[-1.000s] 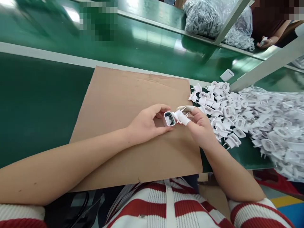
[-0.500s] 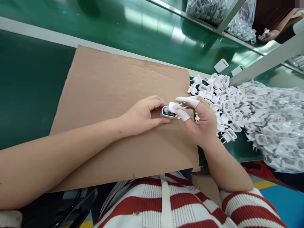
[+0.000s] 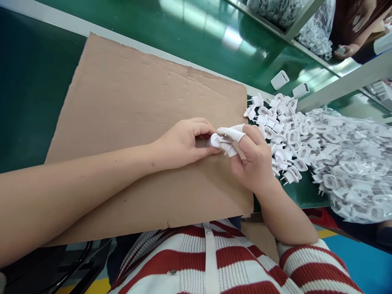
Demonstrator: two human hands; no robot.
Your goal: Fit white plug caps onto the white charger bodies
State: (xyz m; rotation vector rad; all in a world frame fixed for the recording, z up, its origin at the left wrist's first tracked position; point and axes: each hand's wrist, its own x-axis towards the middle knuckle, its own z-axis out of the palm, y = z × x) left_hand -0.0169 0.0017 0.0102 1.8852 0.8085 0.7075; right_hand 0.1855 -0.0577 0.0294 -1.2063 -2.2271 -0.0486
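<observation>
My left hand [image 3: 189, 143] rests over the cardboard sheet [image 3: 134, 98], thumb and fingers closed round a white charger housing that is now mostly hidden. My right hand [image 3: 249, 149], with white finger cots on its fingertips, pinches a white plug cover [image 3: 216, 140] with metal pins. The cover sits over the housing's end, touching it; whether it is fully seated I cannot tell. To the right of my right hand lies a loose pile of white plug covers [image 3: 283, 139].
A clear plastic bag [image 3: 361, 163] full of plug covers lies at the right. Two white charger housings [image 3: 279, 80] stand on the green bench [image 3: 196, 36] behind the pile. A metal post [image 3: 343, 81] rises at the right. Across the bench, a co-worker's hand [image 3: 344, 51] holds a small part.
My right hand has moved left and brought the plug cover onto the housing's open end, hiding the circuit board seen before. The camera view has shifted slightly.
</observation>
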